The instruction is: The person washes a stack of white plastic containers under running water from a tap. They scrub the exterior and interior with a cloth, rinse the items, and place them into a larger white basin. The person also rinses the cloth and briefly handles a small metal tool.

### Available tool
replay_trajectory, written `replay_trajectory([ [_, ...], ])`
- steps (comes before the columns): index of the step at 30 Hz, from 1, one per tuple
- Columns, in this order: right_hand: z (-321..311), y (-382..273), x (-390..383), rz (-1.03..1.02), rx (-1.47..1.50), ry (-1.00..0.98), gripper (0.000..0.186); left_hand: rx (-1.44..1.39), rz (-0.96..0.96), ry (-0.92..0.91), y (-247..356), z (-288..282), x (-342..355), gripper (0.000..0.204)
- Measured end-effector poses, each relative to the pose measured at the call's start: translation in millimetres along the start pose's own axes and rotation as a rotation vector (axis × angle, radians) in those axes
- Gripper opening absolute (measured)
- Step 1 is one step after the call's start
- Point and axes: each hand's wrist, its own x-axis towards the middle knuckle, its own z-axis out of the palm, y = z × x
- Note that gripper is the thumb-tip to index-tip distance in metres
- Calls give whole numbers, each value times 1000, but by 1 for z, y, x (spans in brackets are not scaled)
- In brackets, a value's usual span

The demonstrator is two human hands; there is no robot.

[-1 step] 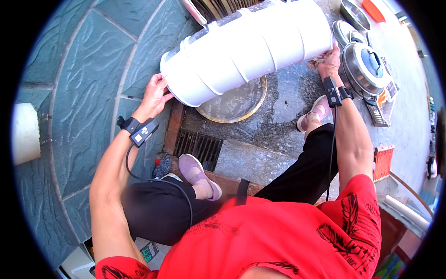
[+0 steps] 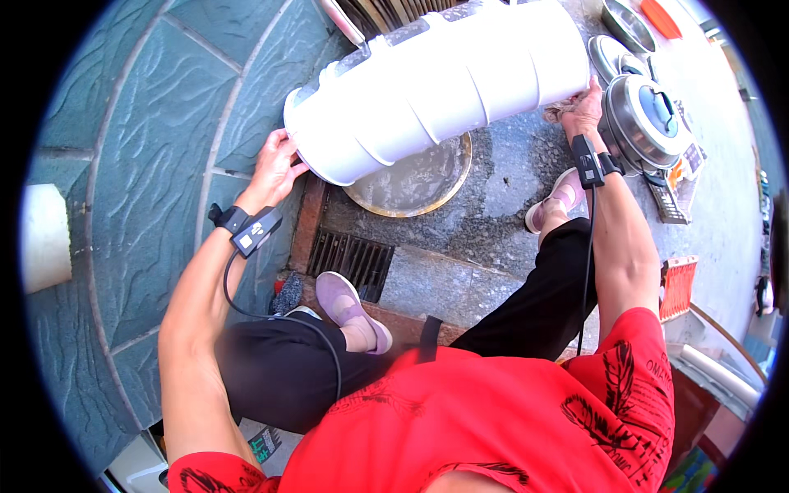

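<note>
A long white ribbed cylinder (image 2: 444,90) lies tilted across the upper middle, its right end higher in the picture than its left. The fingers of my left hand (image 2: 275,168) are closed on the rim of its lower left end. At the other end, my right hand (image 2: 582,111) grips the underside of the edge, with a crumpled brownish cloth (image 2: 559,108) by its fingers. Partly covered by the cylinder, a round grey disc (image 2: 411,185) with a yellowish rim lies on the wet ground. A black device with a cable is strapped to each wrist.
Metal pots with lids (image 2: 645,123) stand right of my right hand, with a metal bowl (image 2: 627,26) and an orange object (image 2: 661,18) beyond. A drain grate (image 2: 351,264) lies near my left foot. Dark stone wall (image 2: 164,164) rises at left. An orange-bristled brush (image 2: 678,287) is at right.
</note>
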Motion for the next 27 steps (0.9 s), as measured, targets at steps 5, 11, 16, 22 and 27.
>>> replay_trajectory([
  [5, -34, 4, 53, -76, 124, 17, 20, -143, 87, -64, -8, 16, 29, 38],
  [11, -36, -2, 65, -40, 96, -91, 18, -178, 65, -24, -16, 13, 47, 34],
  [16, -30, -16, 41, 49, 41, -147, 15, -211, 66, -24, -17, 16, 50, 34],
  [22, -45, -41, 36, -15, 26, -258, 14, -228, 84, -63, -2, 40, 70, 38],
  [27, -45, -51, 22, -143, 31, -168, 14, -229, 122, -117, 6, 55, 88, 37],
])
